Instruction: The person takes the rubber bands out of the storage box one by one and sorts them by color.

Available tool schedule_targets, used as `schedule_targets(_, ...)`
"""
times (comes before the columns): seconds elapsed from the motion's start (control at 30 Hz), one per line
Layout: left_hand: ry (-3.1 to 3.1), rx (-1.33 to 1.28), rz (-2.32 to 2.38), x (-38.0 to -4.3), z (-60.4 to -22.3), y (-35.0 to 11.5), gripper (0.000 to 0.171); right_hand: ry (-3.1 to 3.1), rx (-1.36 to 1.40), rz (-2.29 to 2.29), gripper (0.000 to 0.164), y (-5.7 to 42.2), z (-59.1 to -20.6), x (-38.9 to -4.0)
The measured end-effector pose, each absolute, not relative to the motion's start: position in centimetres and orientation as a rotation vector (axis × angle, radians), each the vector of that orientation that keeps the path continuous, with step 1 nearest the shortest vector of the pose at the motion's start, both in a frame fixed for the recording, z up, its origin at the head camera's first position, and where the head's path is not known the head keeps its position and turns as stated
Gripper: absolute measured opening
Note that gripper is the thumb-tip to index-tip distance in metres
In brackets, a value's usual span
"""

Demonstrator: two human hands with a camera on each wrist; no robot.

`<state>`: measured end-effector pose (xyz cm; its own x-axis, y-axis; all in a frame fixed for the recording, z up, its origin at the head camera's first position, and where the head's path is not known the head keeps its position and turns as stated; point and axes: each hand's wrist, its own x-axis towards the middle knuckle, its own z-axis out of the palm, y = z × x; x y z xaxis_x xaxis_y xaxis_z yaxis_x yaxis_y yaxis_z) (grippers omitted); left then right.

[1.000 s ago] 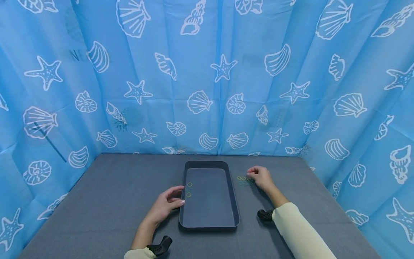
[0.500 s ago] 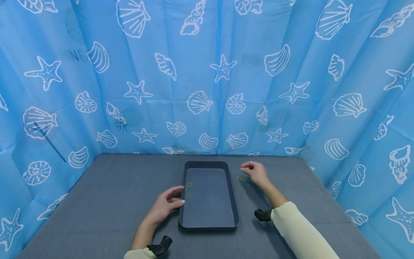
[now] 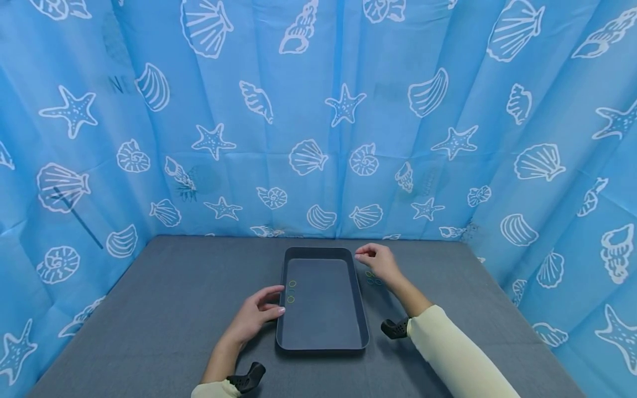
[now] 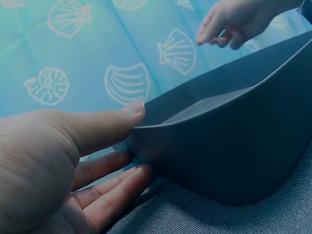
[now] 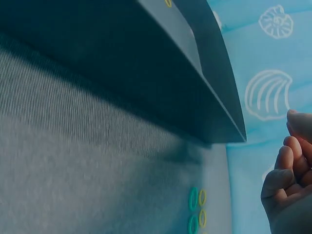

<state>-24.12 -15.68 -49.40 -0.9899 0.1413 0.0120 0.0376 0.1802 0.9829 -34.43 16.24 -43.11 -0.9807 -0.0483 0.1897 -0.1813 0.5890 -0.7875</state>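
We see the right hand (image 3: 380,262) with fingers bent and the tips of thumb and finger drawn close together; if a ring is between them, we cannot tell. In the last second it has moved leftward, away from the ring group, and its fingertips are now near the far right corner of the tray (image 3: 325,309). We judge that, for the work, the action has passed from the rings to the tray side. The left hand (image 3: 252,315) has stayed in its place, touching the left wall of the tray with thumb and relaxed fingers, not curled around it, and the tray has not moved.

Inside the tray, along its left side, we see two yellow rings (image 3: 292,286) and, fainter, something green between them. On the table (image 3: 174,309), right of the tray, lie green rings (image 5: 190,199) beside other yellow rings (image 5: 200,218). Behind hangs the blue curtain (image 3: 278,138).
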Motion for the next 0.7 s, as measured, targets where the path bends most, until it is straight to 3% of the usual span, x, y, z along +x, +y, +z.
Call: schedule_targets(0.7, 2.344, 0.193, 1.955, -24.1, -49.4, -15.8, 0.048, -2.713, 0.33, 1.393, 0.007, 12.0, -42.8, -34.4)
